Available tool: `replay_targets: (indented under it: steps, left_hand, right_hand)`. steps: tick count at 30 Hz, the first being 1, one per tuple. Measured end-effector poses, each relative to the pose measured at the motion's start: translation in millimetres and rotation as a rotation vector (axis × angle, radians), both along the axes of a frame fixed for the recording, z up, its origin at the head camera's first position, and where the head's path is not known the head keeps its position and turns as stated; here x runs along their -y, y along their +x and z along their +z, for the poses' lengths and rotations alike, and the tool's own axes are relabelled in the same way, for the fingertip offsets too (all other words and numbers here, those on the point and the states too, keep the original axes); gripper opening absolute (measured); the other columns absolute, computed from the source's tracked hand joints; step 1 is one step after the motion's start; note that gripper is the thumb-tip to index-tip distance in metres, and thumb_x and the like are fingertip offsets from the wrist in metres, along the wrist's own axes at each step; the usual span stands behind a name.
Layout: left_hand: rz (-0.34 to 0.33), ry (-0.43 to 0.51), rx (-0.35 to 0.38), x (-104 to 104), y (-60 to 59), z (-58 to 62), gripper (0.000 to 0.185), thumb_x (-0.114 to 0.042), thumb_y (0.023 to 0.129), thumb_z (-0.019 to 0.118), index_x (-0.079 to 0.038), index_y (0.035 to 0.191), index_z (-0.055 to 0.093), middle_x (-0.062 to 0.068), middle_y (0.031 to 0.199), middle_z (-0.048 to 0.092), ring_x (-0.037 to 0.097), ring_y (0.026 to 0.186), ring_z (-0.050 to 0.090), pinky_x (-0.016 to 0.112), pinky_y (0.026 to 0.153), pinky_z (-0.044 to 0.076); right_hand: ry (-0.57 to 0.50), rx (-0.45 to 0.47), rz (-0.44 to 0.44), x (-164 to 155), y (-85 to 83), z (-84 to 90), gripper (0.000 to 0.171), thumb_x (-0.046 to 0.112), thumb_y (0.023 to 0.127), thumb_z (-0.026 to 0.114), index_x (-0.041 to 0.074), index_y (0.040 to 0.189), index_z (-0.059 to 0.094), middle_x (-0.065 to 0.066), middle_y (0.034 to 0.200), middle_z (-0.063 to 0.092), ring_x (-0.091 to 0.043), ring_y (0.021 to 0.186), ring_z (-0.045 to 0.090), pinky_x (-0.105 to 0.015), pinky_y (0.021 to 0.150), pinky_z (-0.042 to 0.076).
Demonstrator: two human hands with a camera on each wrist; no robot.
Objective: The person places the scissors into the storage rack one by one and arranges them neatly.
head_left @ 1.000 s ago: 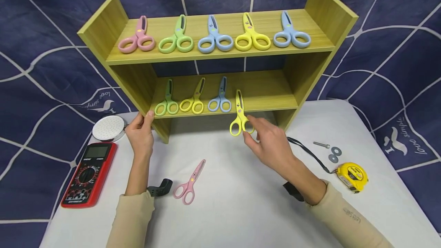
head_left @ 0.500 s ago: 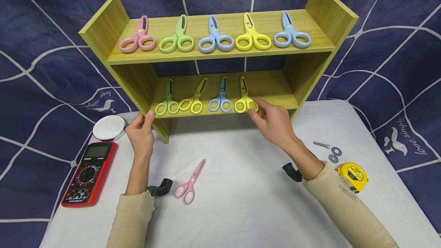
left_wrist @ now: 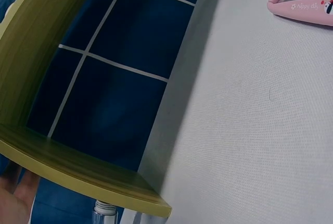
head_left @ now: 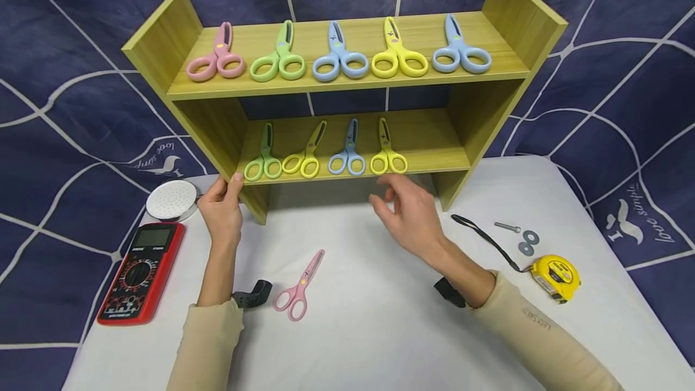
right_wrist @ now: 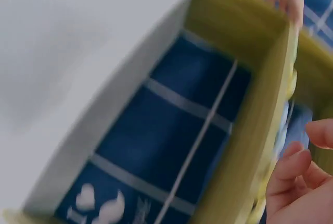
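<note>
A wooden two-tier shelf stands at the back, and my left hand grips its left side panel at the lower board. In the left wrist view, fingers show on that panel's outer side. My right hand is just in front of the lower board, loosely curled, holding nothing. Just beyond it lie yellow scissors, beside blue scissors, another yellow pair and green scissors. Pink scissors lie on the table between my arms. The right wrist view is blurred.
Several more scissors lie along the top board, pink at its left end. A red multimeter and a shower head are at left. A bolt, washers and a yellow tape measure with a black strap are at right.
My right hand has raised the yellow scissors onto the lower board, let go of them and drawn back toward me. The left hand has stayed on the shelf.
</note>
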State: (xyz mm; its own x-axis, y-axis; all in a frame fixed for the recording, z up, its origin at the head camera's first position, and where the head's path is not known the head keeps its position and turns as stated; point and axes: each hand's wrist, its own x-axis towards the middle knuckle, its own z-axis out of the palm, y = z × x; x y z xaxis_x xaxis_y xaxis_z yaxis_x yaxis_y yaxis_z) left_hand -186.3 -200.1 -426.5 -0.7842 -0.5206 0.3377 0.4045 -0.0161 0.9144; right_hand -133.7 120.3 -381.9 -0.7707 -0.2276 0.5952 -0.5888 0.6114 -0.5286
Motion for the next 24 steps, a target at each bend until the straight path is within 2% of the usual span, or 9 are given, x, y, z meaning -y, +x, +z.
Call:
replay_targets:
  steps: [4, 9, 12, 14, 18, 20, 24]
  left_hand:
    - [-0.016, 0.023, -0.026, 0, -2.1, 0.6, 0.022, -0.005, 0.091, 0.070, 0.002, 0.112, 0.073, 0.003, 0.099, 0.074, 0.008, 0.077, 0.064, 0.020, 0.062, 0.051]
    - [-0.029, 0.036, -0.030, -2, -2.7, 2.4, 0.022, -0.005, 0.090, 0.071, 0.003, 0.111, 0.073, 0.006, 0.102, 0.073, 0.010, 0.081, 0.065, 0.020, 0.067, 0.052]
    - [-0.023, 0.010, -0.014, -3, -1.7, 2.9, 0.024, -0.006, 0.091, 0.070, 0.003, 0.114, 0.071, 0.004, 0.104, 0.073, 0.010, 0.086, 0.066, 0.021, 0.072, 0.052]
    - [-0.024, 0.004, -0.009, -3, -1.2, 2.9, 0.025, -0.006, 0.091, 0.070, 0.004, 0.115, 0.071, 0.004, 0.103, 0.073, 0.011, 0.087, 0.066, 0.022, 0.073, 0.052]
    - [-0.022, 0.003, -0.018, -1, -1.9, 2.3, 0.026, -0.006, 0.091, 0.070, 0.006, 0.115, 0.070, 0.002, 0.103, 0.073, 0.011, 0.089, 0.066, 0.022, 0.077, 0.052]
    - [-0.013, -0.006, -0.018, 0, -1.8, 1.9, 0.026, -0.006, 0.091, 0.070, 0.005, 0.114, 0.070, 0.002, 0.102, 0.073, 0.011, 0.087, 0.066, 0.022, 0.075, 0.052]
    - [-0.017, 0.012, -0.016, 0, -0.9, 1.2, 0.025, -0.005, 0.090, 0.071, 0.006, 0.113, 0.071, 0.002, 0.101, 0.073, 0.011, 0.087, 0.066, 0.022, 0.076, 0.052]
  right_hand:
    - [0.075, 0.110, 0.156, 31, 23.7, -22.0, 0.025, 0.012, 0.087, 0.073, 0.003, 0.109, 0.066, -0.004, 0.088, 0.063, -0.006, 0.060, 0.050, -0.024, 0.056, 0.046]
    - [0.334, 0.334, 0.360, 70, 56.8, -55.0, 0.044, 0.028, 0.091, 0.071, 0.010, 0.129, 0.059, -0.001, 0.110, 0.062, -0.009, 0.084, 0.060, -0.027, 0.072, 0.051]
    - [0.469, 0.456, 0.440, 87, 71.1, -71.1, 0.057, 0.037, 0.090, 0.072, 0.013, 0.138, 0.052, 0.000, 0.108, 0.057, -0.007, 0.082, 0.057, -0.022, 0.067, 0.048]
    - [0.538, 0.507, 0.445, 97, 76.5, -77.1, 0.066, 0.043, 0.088, 0.073, 0.013, 0.141, 0.048, -0.001, 0.104, 0.052, -0.005, 0.074, 0.052, -0.019, 0.059, 0.043]
    - [0.658, 0.502, 0.409, 112, 77.9, -78.6, 0.077, 0.050, 0.085, 0.075, 0.014, 0.146, 0.044, -0.007, 0.107, 0.051, -0.008, 0.073, 0.050, -0.021, 0.050, 0.036]
    - [0.706, 0.474, 0.393, 117, 76.6, -78.2, 0.077, 0.051, 0.083, 0.075, 0.014, 0.144, 0.046, -0.009, 0.106, 0.052, -0.009, 0.073, 0.051, -0.023, 0.049, 0.035]
    - [0.743, 0.436, 0.378, 120, 75.4, -79.3, 0.064, 0.050, 0.082, 0.077, 0.016, 0.131, 0.055, -0.006, 0.099, 0.050, -0.010, 0.069, 0.049, -0.023, 0.046, 0.034]
